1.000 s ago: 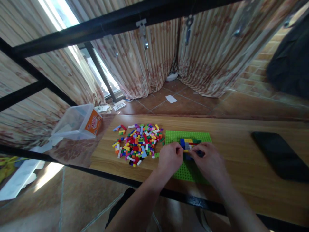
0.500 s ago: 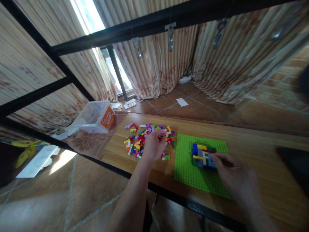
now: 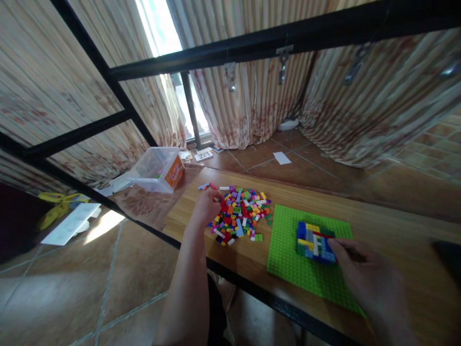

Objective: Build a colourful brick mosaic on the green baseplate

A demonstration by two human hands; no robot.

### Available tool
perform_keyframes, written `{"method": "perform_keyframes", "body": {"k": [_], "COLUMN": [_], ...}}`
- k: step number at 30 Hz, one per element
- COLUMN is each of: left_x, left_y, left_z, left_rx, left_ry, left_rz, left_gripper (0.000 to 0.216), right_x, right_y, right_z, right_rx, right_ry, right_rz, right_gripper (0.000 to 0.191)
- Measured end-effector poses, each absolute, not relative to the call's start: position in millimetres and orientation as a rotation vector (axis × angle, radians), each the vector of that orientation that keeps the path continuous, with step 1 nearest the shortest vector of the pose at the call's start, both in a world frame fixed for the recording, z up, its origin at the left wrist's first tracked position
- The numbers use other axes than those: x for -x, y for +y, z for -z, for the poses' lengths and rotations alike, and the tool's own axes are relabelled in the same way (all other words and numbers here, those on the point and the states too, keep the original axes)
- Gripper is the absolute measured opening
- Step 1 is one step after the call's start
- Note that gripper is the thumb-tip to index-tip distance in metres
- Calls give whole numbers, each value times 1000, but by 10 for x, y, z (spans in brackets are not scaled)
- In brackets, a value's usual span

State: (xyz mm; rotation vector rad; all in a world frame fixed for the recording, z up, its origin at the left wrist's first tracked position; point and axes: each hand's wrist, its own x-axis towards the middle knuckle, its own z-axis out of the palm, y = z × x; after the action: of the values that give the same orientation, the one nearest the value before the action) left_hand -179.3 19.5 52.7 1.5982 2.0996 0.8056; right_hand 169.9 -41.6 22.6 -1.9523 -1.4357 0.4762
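My left hand (image 3: 207, 207) is at the left end of a pile of loose toy bricks (image 3: 239, 216), its fingers curled together over the pieces. Whatever lies between those fingertips is hidden. On a green studded baseplate (image 3: 286, 262) sits a low brick model (image 3: 313, 242) in blue, yellow, grey, white and green. My right hand (image 3: 367, 274) is closed at the model's right edge, thumb and fingertips pinched against it. A thin red piece (image 3: 323, 235) runs along the model's top up to those fingertips.
A clear plastic box (image 3: 154, 168) with an orange label stands beyond the table's left end. Black metal bars (image 3: 216, 60) cross above the wooden table (image 3: 245, 259). A dark flat object (image 3: 446, 257) lies at the right. Paper (image 3: 282, 158) lies on the tiled floor.
My left hand has moved left across the brick pile, from its middle to its left end. My right hand stays at the model's right edge. The camera view has shifted somewhat.
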Motion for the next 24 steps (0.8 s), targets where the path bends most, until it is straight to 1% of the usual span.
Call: {"method": "perform_keyframes", "body": {"k": [5,10,14,17,24], "left_x": [1797,1671,1603,1563,1438], "left_y": [165,215,242,243,331], "left_z": [-542,-515,-466,-448,-380], "left_rx": [-1644,-1692,-1749,-1795,-1892], "left_ry": [2199,2260,2289,2288,2347], "left_rz": [-762,-632,-534,-519,-569], "left_gripper": [31,26,28,27,29], "right_x": [-1692,-1676,-1680,-1687,-1685], "right_y": [-404,-391,-389,-390,-393], "right_z": [-228,-211,-206,-203,-203], "right_rx": [1986,1984,1977,1933,1983], "right_ry": [-1462,-1476,-1499,-1514,-1490], "right_rz": [-478,-475,-474,-453,-465], "right_gripper": [34,35,38,40,40]}}
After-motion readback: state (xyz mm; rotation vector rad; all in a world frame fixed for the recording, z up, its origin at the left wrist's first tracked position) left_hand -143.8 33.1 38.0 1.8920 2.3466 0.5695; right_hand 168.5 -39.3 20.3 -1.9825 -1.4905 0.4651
